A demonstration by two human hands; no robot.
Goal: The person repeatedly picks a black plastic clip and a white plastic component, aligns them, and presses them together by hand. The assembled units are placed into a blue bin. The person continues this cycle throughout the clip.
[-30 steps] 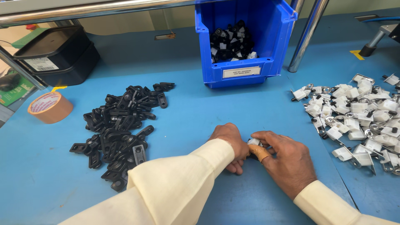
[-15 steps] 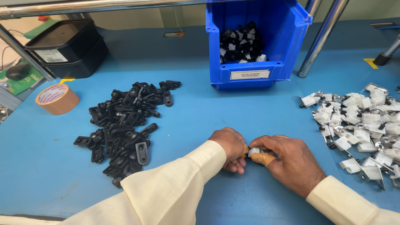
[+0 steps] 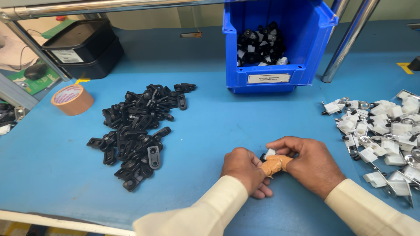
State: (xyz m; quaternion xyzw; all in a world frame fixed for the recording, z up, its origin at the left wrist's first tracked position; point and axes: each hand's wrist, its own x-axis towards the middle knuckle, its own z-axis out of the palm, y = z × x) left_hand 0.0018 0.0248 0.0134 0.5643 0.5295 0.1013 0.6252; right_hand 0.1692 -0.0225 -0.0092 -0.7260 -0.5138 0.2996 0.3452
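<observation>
My left hand (image 3: 244, 169) and my right hand (image 3: 309, 162) meet low on the blue table (image 3: 210, 118), fingers pinched together around one small white and black part (image 3: 268, 154). A tan wrap covers one finger between the two hands. Most of the part is hidden by my fingers. A heap of black plastic pieces (image 3: 138, 126) lies to the left of my hands. To the right lies a heap of white parts with metal rings (image 3: 383, 135).
A blue bin (image 3: 275, 78) holding assembled black and white parts stands at the back centre. A roll of brown tape (image 3: 72, 99) and stacked black trays (image 3: 83, 48) sit at the left. Metal frame poles (image 3: 348, 41) rise at the back right.
Both hands stay pressed together on the small part, with fingers shifting slightly. The camera view has drifted a little, so the bin and heaps appear shifted.
</observation>
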